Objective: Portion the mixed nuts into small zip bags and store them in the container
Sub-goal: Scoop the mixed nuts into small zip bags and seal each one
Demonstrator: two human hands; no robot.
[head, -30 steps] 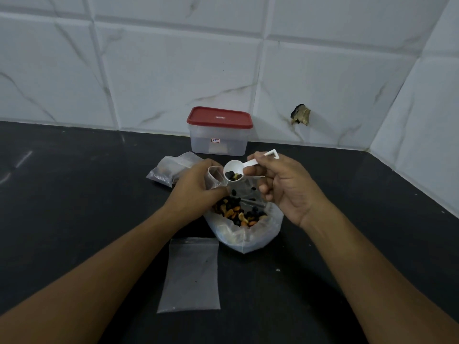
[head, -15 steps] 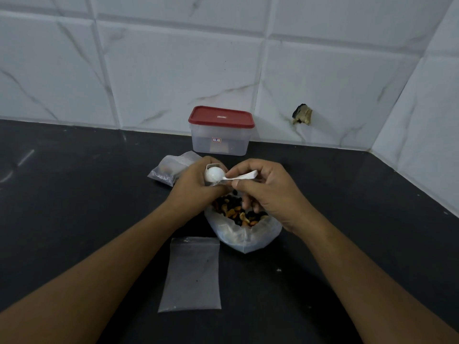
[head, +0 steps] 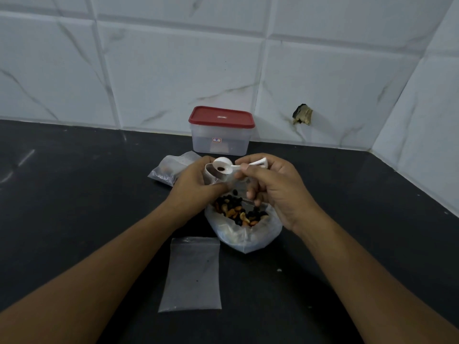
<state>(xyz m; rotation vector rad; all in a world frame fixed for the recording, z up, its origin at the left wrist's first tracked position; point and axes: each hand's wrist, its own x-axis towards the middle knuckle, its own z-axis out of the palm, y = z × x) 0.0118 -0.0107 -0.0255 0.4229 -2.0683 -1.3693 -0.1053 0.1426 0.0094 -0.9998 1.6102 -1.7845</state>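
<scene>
Most of the small zip bag (head: 210, 173) is hidden inside the left hand (head: 196, 188), whose fingers curl round it; only its pale open top shows, and its contents cannot be made out. The right hand (head: 275, 194) pinches the handle of a white spoon (head: 224, 168) between thumb and forefinger, its other fingers loosely bent and covering part of the mixed nuts (head: 236, 212) in the big bag (head: 248, 238) below.

The spoon lies roughly left to right, bowl to the left at the small bag's mouth, handle end pointing right (and slightly away from the person); one dark piece sits in the bowl. The big bag rests open on the counter (head: 74, 194) just under both hands. An empty zip bag (head: 192, 274) lies flat nearer the person, long side running front to back. A filled bag (head: 171, 167), partly behind the left hand, lies to the left; the container (head: 221, 142), red lid (head: 221, 117) on, stands behind against the wall (head: 173, 70).

The counter is black; the wall is white marbled tile with a ragged hole (head: 302, 115) right of the container, and a side wall (head: 427, 120) meets it at the right.
</scene>
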